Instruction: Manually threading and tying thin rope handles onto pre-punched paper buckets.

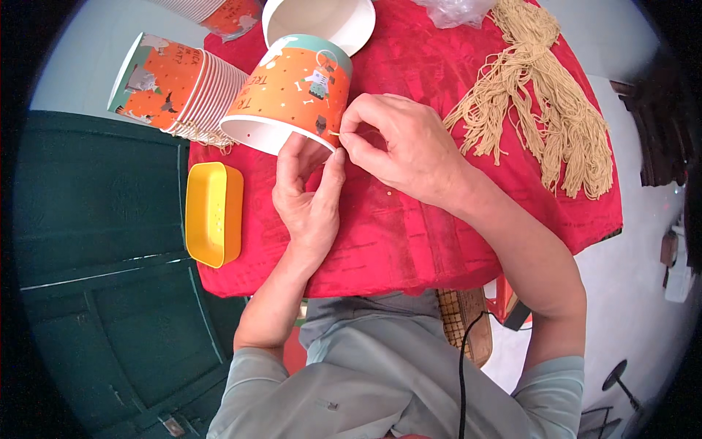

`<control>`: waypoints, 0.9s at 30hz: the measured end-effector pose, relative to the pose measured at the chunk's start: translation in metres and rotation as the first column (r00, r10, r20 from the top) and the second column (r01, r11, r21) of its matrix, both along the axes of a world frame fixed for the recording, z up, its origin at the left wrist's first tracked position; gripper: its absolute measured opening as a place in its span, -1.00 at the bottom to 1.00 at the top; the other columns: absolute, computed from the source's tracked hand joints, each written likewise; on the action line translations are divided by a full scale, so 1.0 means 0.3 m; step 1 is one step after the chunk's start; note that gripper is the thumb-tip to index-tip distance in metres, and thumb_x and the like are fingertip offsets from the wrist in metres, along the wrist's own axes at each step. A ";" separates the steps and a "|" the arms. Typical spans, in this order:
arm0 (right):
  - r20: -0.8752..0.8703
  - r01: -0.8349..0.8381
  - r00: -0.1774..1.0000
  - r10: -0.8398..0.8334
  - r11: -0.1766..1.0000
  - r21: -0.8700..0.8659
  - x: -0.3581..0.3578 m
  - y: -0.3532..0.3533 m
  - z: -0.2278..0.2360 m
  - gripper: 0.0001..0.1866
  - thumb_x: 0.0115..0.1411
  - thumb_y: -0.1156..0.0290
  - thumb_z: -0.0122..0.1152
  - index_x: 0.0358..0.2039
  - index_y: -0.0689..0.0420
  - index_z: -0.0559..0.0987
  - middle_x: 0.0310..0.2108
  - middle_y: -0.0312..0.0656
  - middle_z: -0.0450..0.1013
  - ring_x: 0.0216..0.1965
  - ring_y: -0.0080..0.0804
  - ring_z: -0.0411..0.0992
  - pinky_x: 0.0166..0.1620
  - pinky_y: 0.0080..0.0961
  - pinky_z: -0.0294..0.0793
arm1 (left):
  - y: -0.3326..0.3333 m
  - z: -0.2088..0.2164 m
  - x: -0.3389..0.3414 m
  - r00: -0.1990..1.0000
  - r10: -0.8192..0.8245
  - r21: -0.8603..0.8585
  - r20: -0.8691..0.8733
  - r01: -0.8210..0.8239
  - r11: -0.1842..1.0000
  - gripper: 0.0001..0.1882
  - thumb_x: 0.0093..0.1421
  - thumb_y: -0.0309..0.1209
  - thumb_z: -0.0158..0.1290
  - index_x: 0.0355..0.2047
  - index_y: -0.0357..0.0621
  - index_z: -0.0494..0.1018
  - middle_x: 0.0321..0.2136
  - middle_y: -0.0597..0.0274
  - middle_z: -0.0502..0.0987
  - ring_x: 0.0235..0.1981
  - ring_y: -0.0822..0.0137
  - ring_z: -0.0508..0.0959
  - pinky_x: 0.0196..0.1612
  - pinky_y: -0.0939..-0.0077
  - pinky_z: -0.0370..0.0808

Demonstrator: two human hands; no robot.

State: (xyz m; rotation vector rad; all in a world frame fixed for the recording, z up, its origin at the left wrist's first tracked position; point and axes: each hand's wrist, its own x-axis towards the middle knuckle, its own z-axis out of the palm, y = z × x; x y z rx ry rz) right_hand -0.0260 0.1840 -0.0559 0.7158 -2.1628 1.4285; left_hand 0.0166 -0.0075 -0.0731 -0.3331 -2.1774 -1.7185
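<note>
Head view: two bare hands work at one orange bucket [292,91], tipped on its side above the red tablecloth [409,245], its open mouth toward the person. The left hand [307,201] grasps its rim, thumb outside and fingers inside, these partly hidden by the wall. The right hand [402,143] pinches one pale cord end [334,134] at the bucket's side, just above the rim; the tip is tiny and hard to make out.

Two stacks of similar buckets show: a nearer nested stack [175,88], its rims too close to count, and a farther stack [223,16], cut off by the upper edge. One white container [322,25] stands behind the held bucket, also cut off. One yellow tray [235,212] has small pale bits in it. One bundle of tan cords [534,88] lies at right, near one clear plastic bag [453,11], cropped above. Dark lettering runs across the held bucket among printed figures.
</note>
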 end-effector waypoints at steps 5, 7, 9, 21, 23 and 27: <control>0.028 -0.045 0.999 0.045 0.999 -0.006 0.002 0.008 0.017 -0.88 0.28 0.42 0.36 -0.29 0.14 0.57 -0.36 -0.08 0.61 -0.27 0.03 0.64 -0.20 0.01 0.64 | 0.001 -0.004 -0.003 1.000 0.007 0.014 -0.001 -0.007 1.000 -0.41 0.44 -0.64 0.27 0.42 -0.29 0.39 0.06 0.04 0.75 0.09 0.31 0.74 0.17 0.38 0.68; 0.049 -0.071 0.996 0.071 0.997 -0.005 0.004 0.017 0.024 -0.88 0.27 0.42 0.36 -0.29 0.14 0.57 -0.36 -0.08 0.62 -0.26 0.04 0.65 -0.19 0.01 0.64 | -0.004 -0.008 -0.003 1.000 -0.002 0.040 0.004 0.002 0.999 -0.42 0.44 -0.64 0.28 0.42 -0.29 0.39 0.05 0.04 0.75 0.08 0.31 0.74 0.17 0.39 0.68; 0.062 -0.072 0.996 0.072 0.997 0.002 0.003 0.020 0.026 -0.88 0.27 0.42 0.37 -0.29 0.13 0.58 -0.35 -0.08 0.63 -0.25 0.03 0.66 -0.18 0.00 0.65 | -0.014 -0.010 0.001 1.000 -0.016 -0.031 0.022 0.017 0.999 -0.40 0.45 -0.66 0.26 0.45 -0.29 0.37 0.18 0.03 0.70 0.19 0.29 0.71 0.28 0.35 0.65; 0.104 -0.051 0.993 0.048 0.999 0.019 0.001 0.026 0.023 -0.88 0.31 0.38 0.37 -0.24 0.13 0.61 -0.36 -0.05 0.66 -0.26 0.02 0.69 -0.18 0.01 0.67 | -0.006 -0.005 -0.011 0.997 -0.017 -0.150 -0.081 0.005 0.989 -0.49 0.43 -0.63 0.28 0.35 -0.30 0.44 0.02 0.05 0.76 0.07 0.31 0.74 0.18 0.35 0.67; 0.101 -0.047 0.994 0.045 0.999 0.023 0.001 0.026 0.023 -0.87 0.32 0.37 0.37 -0.24 0.13 0.61 -0.36 -0.05 0.66 -0.26 0.03 0.69 -0.18 0.01 0.68 | -0.008 -0.005 -0.010 0.996 -0.025 -0.155 -0.083 0.012 0.988 -0.49 0.43 -0.63 0.28 0.34 -0.30 0.45 0.01 0.06 0.76 0.05 0.31 0.73 0.17 0.35 0.66; 0.121 -0.038 0.992 0.034 0.999 0.034 0.006 0.026 0.027 -0.86 0.34 0.35 0.37 -0.22 0.13 0.62 -0.36 -0.04 0.66 -0.26 0.03 0.69 -0.18 0.02 0.68 | -0.003 0.004 -0.008 0.996 -0.037 -0.180 -0.082 0.022 0.983 -0.50 0.42 -0.64 0.27 0.33 -0.30 0.46 -0.05 0.09 0.75 0.00 0.34 0.72 0.14 0.38 0.65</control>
